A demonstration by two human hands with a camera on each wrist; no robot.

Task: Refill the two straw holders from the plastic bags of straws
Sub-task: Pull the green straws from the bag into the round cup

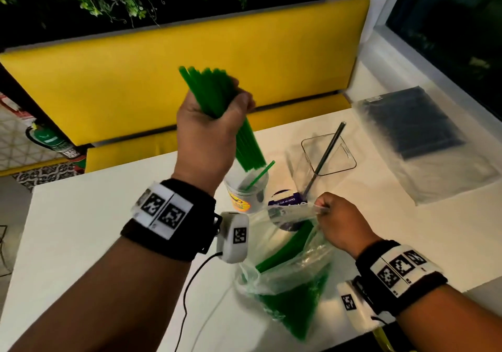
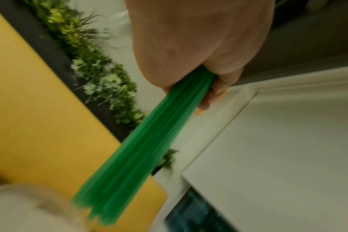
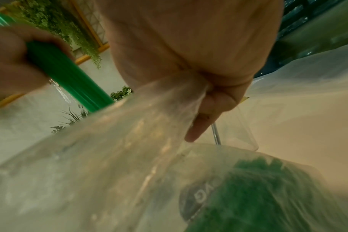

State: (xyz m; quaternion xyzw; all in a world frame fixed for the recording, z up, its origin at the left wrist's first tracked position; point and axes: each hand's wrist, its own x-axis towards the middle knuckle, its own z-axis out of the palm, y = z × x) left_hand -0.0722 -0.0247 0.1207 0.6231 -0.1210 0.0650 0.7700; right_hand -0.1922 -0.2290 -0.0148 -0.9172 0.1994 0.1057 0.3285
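White worktop; left hand clenching green straws above round holder, risking spilling; right hand pinching bag mouth.

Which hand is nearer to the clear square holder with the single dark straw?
Right. The right hand pinches the bag's rim just in front of the clear square holder; the left hand grips green straws raised above the round cup.

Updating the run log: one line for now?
left hand: grips green straws above cup | right hand: holds bag open
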